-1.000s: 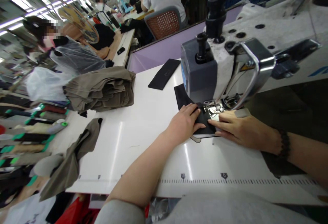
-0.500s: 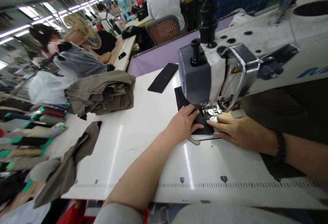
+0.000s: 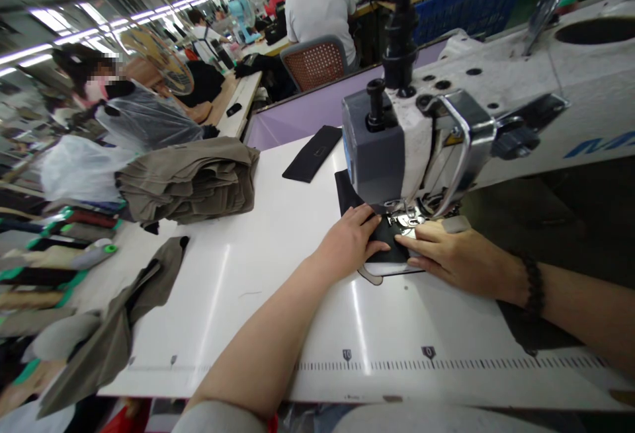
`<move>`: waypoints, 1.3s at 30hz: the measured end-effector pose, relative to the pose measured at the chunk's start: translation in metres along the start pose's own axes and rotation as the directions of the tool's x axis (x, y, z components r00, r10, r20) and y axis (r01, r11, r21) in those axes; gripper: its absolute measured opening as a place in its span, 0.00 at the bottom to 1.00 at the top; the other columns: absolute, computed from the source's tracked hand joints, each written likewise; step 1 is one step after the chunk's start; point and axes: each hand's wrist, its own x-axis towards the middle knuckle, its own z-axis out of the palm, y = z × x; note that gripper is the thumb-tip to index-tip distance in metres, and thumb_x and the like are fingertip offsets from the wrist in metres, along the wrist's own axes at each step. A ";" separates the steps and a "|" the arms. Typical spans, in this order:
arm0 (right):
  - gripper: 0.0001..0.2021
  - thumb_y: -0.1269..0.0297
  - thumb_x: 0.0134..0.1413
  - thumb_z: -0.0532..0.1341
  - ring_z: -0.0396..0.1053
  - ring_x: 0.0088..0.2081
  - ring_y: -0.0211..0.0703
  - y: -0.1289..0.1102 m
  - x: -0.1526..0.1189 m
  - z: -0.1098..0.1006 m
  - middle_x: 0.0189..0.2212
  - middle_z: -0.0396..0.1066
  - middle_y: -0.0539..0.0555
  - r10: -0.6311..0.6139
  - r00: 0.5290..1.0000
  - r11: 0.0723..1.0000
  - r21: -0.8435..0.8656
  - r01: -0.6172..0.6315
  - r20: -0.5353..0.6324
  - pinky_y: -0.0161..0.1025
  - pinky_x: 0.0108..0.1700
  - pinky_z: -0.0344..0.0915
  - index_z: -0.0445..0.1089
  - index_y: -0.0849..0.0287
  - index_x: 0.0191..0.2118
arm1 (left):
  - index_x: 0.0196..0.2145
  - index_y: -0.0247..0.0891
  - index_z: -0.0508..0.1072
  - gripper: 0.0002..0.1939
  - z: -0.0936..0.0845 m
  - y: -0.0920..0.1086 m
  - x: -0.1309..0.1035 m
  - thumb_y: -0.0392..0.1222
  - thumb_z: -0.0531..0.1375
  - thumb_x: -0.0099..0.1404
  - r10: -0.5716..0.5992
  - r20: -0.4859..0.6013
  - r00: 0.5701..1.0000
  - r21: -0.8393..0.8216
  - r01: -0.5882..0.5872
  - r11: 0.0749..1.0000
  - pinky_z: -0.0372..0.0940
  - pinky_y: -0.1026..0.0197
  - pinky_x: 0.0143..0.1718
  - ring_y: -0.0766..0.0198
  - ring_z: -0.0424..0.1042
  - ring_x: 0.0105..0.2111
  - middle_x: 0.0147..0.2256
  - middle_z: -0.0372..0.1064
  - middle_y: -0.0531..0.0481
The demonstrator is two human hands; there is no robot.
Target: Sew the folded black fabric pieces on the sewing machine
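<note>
A piece of black fabric (image 3: 387, 252) lies flat on the white table under the sewing machine (image 3: 373, 155), with its edge by the presser foot (image 3: 407, 217). On the fabric, left of the foot, my left hand (image 3: 348, 238) rests with fingers outstretched and thumb apart. My right hand (image 3: 454, 256) lies at the fabric's right side, close to the foot, fingers extended and pressing down. A grey band (image 3: 455, 223) wraps one of its fingers, and a dark beaded bracelet (image 3: 534, 287) circles the wrist. The needle tip is hard to make out.
A flat black piece (image 3: 312, 153) lies beyond my left hand. Further left are a stack of brown-grey fabric (image 3: 193, 178), a loose fabric piece (image 3: 112, 334) and several thread spools (image 3: 89, 233). A ruler strip (image 3: 377, 365) runs along the table's front. Other people sit behind.
The view has shifted slightly, so most things appear a little further left. Both hands keep nearly the same place on the black fabric, and no clear movement of the fabric shows.
</note>
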 end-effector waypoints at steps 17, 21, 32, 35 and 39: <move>0.15 0.63 0.60 0.49 0.63 0.26 0.39 0.000 -0.003 -0.004 0.24 0.66 0.53 -0.202 0.979 0.974 0.102 0.201 0.005 0.37 0.28 0.57 0.71 0.63 0.38 | 0.35 0.32 0.74 0.14 -0.003 0.010 -0.007 0.38 0.50 0.67 0.312 0.036 0.949 -0.068 -0.310 0.948 0.65 0.61 0.43 0.62 0.68 0.39 0.39 0.70 0.45; 0.15 0.63 0.61 0.48 0.62 0.26 0.37 -0.001 -0.003 -0.004 0.23 0.65 0.52 -0.192 0.981 0.979 0.071 0.193 -0.017 0.37 0.28 0.57 0.71 0.63 0.38 | 0.38 0.31 0.74 0.14 -0.004 0.012 -0.007 0.39 0.50 0.67 0.273 0.053 0.961 -0.080 -0.268 0.960 0.66 0.61 0.43 0.62 0.68 0.40 0.40 0.70 0.44; 0.16 0.60 0.61 0.48 0.67 0.32 0.40 0.004 0.001 0.002 0.29 0.70 0.54 0.011 1.000 0.999 0.041 -0.012 0.029 0.36 0.31 0.60 0.70 0.61 0.44 | 0.38 0.32 0.73 0.11 -0.005 0.005 0.002 0.37 0.52 0.66 0.148 0.072 0.986 -0.059 -0.144 0.988 0.67 0.61 0.43 0.61 0.68 0.43 0.42 0.70 0.45; 0.16 0.61 0.60 0.49 0.67 0.33 0.41 0.006 0.003 0.007 0.30 0.69 0.55 0.051 0.998 0.998 0.044 -0.053 0.039 0.37 0.33 0.60 0.69 0.61 0.45 | 0.39 0.32 0.73 0.11 -0.002 0.002 0.004 0.37 0.52 0.66 0.125 0.062 0.990 -0.053 -0.122 0.991 0.66 0.60 0.45 0.61 0.68 0.44 0.43 0.69 0.45; 0.15 0.62 0.60 0.49 0.66 0.31 0.39 0.006 0.005 0.010 0.29 0.68 0.54 0.085 0.996 0.996 0.026 -0.086 0.041 0.35 0.31 0.60 0.68 0.60 0.46 | 0.40 0.33 0.72 0.10 0.001 -0.001 0.007 0.37 0.53 0.65 0.091 0.041 0.995 -0.043 -0.089 0.995 0.66 0.60 0.44 0.60 0.68 0.44 0.43 0.69 0.46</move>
